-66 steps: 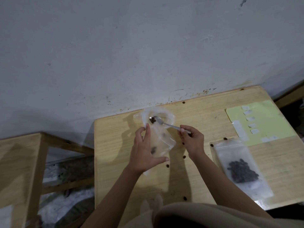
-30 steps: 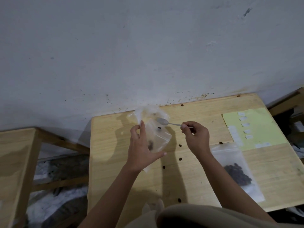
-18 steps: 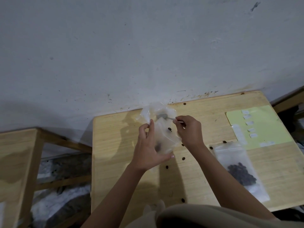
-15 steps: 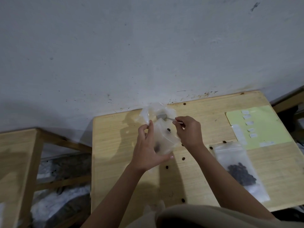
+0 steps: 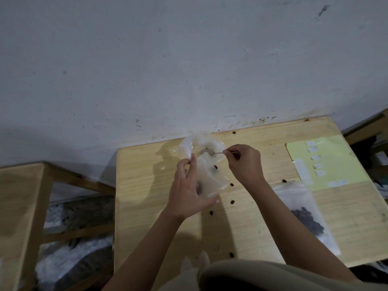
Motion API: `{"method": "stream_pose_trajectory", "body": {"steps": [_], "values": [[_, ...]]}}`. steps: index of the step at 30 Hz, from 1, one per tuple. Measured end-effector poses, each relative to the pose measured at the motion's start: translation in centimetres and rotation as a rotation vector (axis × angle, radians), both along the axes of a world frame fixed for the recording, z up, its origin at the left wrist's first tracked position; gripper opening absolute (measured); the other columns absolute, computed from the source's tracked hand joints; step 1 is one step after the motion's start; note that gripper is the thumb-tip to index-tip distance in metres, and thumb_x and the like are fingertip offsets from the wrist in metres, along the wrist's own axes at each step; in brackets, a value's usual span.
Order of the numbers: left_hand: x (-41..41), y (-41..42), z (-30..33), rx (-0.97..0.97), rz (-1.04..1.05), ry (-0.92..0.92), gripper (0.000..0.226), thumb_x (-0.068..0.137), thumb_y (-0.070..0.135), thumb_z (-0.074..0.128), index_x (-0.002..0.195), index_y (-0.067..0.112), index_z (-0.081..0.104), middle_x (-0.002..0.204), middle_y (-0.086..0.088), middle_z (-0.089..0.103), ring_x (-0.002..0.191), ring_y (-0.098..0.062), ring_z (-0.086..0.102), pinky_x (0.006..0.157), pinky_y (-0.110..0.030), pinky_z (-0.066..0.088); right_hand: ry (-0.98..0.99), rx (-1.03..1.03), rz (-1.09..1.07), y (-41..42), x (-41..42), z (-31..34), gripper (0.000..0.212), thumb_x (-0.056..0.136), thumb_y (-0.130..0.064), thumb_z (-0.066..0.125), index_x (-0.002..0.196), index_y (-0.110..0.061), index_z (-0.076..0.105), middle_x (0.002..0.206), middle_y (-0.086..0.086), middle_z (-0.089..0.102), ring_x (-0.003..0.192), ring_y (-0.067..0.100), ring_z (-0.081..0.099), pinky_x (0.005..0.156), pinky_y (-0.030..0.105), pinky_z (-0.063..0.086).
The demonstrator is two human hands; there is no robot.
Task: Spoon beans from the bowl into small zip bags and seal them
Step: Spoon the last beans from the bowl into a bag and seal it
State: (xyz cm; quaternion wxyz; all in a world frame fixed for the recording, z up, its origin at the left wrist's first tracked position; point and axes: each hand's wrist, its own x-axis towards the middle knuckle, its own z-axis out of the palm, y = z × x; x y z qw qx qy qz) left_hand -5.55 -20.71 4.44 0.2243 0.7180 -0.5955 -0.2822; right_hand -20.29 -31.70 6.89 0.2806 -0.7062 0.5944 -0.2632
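Left hand (image 5: 185, 193) held a small clear zip bag (image 5: 207, 175) up off the counter (image 5: 151, 185), thumb and forefinger pinching the near lip at about frame centre, the other fingers cupped along the bag's side, likely to keep the mouth gaping so beans could drop in. Right hand (image 5: 244, 162) pinched the handle of a metal spoon (image 5: 206, 151) between curled fingers, the spoon head poking into the crumpled clear plastic at the upper middle of the frame; could not tell whether that plastic was the bowl, another bag or the open top of the held one, and no plain bowl was visible. A few dark beans (image 5: 214, 167) sat inside the held bag, so filling looked early, sealing not yet done. Loose beans lay scattered on the wood, e.g. stray bean (image 5: 232, 202) just right of the bag, so spilling looked like a real risk with so narrow an opening. At lower right a filled zip bag (image 5: 304, 215) lay flat, parked clear of the working spot. A pale green sheet (image 5: 336, 156) with small white labels sat at right, near the counter edge, probably waiting for tagging.
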Motion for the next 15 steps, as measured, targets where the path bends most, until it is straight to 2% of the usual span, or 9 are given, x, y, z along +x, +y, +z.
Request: {"method": "stream_pose_trajectory", "body": {"steps": [4,8,11,15], "values": [[-0.1,0.0,0.1,0.002,-0.006,0.006,0.14,0.049,0.065,0.08,0.151,0.021,-0.005,0.14,0.01,0.008,0.129,-0.017,0.031,0.096,-0.033,0.047,-0.004,-0.035,-0.052,0.6,0.1,-0.8,0.02,0.087,-0.018,0.066,0.08,-0.001,0.073,0.074,0.011,0.071,0.07,0.023,0.064,0.064,0.026,0.047],[-0.2,0.0,0.2,0.005,-0.008,0.007,0.139,0.049,0.064,0.081,0.151,0.02,-0.004,0.14,0.01,0.008,0.128,-0.016,0.031,0.096,-0.031,0.046,-0.031,-0.033,-0.122,1.4,-0.1,-2.2,0.014,0.085,-0.017,0.067,0.088,-0.005,0.075,0.077,0.011,0.071,0.073,0.023,0.065,0.064,0.02,0.047],[-0.2,-0.1,0.1,0.016,-0.015,-0.006,0.139,0.05,0.064,0.081,0.151,0.021,-0.005,0.142,0.008,0.008,0.128,-0.017,0.031,0.097,-0.028,0.045,-0.07,-0.043,-0.143,1.8,-0.1,-2.8,0.012,0.083,-0.014,0.07,0.087,-0.004,0.075,0.075,0.011,0.072,0.071,0.023,0.067,0.067,0.032,0.053],[-0.2,-0.2,0.0,0.026,-0.011,-0.012,0.14,0.05,0.066,0.079,0.15,0.021,-0.007,0.142,0.008,0.007,0.129,-0.017,0.032,0.096,-0.027,0.045,-0.128,-0.036,-0.171,2.1,0.0,-2.8,0.012,0.079,-0.016,0.074,0.082,-0.004,0.075,0.072,0.008,0.073,0.067,0.019,0.068,0.063,0.033,0.055]]}}
